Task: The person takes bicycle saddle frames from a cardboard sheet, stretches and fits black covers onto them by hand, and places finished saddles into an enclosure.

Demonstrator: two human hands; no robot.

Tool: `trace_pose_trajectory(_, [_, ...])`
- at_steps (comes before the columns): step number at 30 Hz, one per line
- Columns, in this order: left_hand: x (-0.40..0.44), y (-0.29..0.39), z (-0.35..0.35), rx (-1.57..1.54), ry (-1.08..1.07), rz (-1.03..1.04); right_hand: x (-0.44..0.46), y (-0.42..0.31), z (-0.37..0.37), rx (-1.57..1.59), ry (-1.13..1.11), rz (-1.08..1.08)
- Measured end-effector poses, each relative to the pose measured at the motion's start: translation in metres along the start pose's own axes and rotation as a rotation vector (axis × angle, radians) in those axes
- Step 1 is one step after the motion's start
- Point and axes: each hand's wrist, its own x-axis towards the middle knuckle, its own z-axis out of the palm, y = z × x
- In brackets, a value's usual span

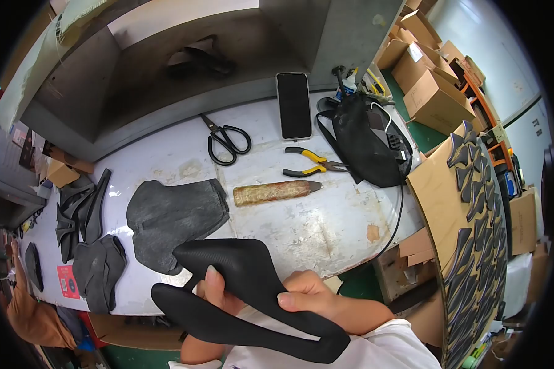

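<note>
Both my hands hold a black shoe upper (231, 261) with a rounded toe part and a long band looping back toward me. My left hand (218, 292) grips it from inside the opening, thumb up against the inner edge; its other fingers are mostly hidden. On the right side, my right hand (311, 295) pinches the upper's edge between thumb and fingers. Just beyond the upper lies a stack of dark grey shaped pieces (177, 215). A tape-wrapped tool with a short dark tip (274, 192) rests past my hands.
Black-handled scissors (228, 141), yellow-black pliers (314, 163), a phone (294, 106) and a black bag (369, 147) lie on the white table (277, 230). More dark pieces (98, 270) sit left. A board of shoe pieces (437, 178) stands right. Another person's sleeve (40, 317) shows far left.
</note>
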Motion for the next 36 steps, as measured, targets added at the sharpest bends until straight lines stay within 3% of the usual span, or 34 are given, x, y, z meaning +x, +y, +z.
trace_pose_trajectory(4, [-0.007, -0.006, 0.006, -0.162, 0.037, -0.074, 0.003, 0.029, 0.008, 0.184, -0.083, -0.178])
trace_pose_trajectory(8, [-0.01, -0.016, -0.011, -0.247, -0.038, -0.156, 0.006, 0.023, 0.011, 0.082, -0.079, -0.267])
trace_pose_trajectory(11, [-0.001, -0.008, -0.01, -0.255, -0.375, -0.128, 0.008, 0.014, 0.005, -0.068, -0.092, -0.375])
trace_pose_trajectory(15, [0.015, 0.005, -0.007, -0.269, -0.831, -0.092, 0.014, -0.008, -0.008, -0.537, 0.002, -0.61])
trace_pose_trajectory(16, [0.008, 0.005, -0.012, -0.14, -0.755, -0.134, 0.016, -0.013, -0.012, -0.72, 0.05, -0.703])
trace_pose_trajectory(19, [-0.001, 0.022, -0.006, 0.24, -0.46, -0.392, 0.019, -0.022, -0.019, -0.97, 0.208, -0.646])
trace_pose_trajectory(20, [-0.004, 0.02, -0.001, 0.183, -0.334, -0.314, 0.011, -0.02, -0.022, -0.821, 0.218, -0.431])
trace_pose_trajectory(21, [-0.008, 0.017, 0.004, 0.126, -0.209, -0.236, 0.015, -0.01, -0.011, -0.212, 0.229, -0.382])
trace_pose_trajectory(23, [-0.013, 0.014, 0.01, 0.126, 0.052, -0.039, 0.012, -0.009, -0.011, 0.118, 0.167, -0.249])
trace_pose_trajectory(24, [-0.012, 0.018, 0.011, 0.13, 0.071, 0.007, 0.01, -0.005, -0.011, 0.12, 0.158, -0.247])
trace_pose_trajectory(26, [-0.01, 0.023, 0.011, 0.137, 0.1, 0.06, 0.008, 0.004, -0.01, -0.255, 0.154, -0.377])
trace_pose_trajectory(27, [-0.01, 0.023, 0.013, 0.193, 0.089, 0.086, 0.008, 0.003, -0.008, -0.251, 0.148, -0.375])
trace_pose_trajectory(29, [-0.012, 0.02, 0.017, 0.248, 0.075, 0.109, 0.007, -0.005, -0.002, -0.664, 0.181, -0.398])
trace_pose_trajectory(32, [-0.019, 0.014, 0.02, 0.406, 0.123, 0.182, 0.012, -0.003, 0.002, -0.745, 0.31, -0.424])
trace_pose_trajectory(36, [-0.023, 0.007, 0.012, 0.666, -0.004, 0.352, 0.011, 0.012, -0.004, -0.693, 0.379, -0.339])
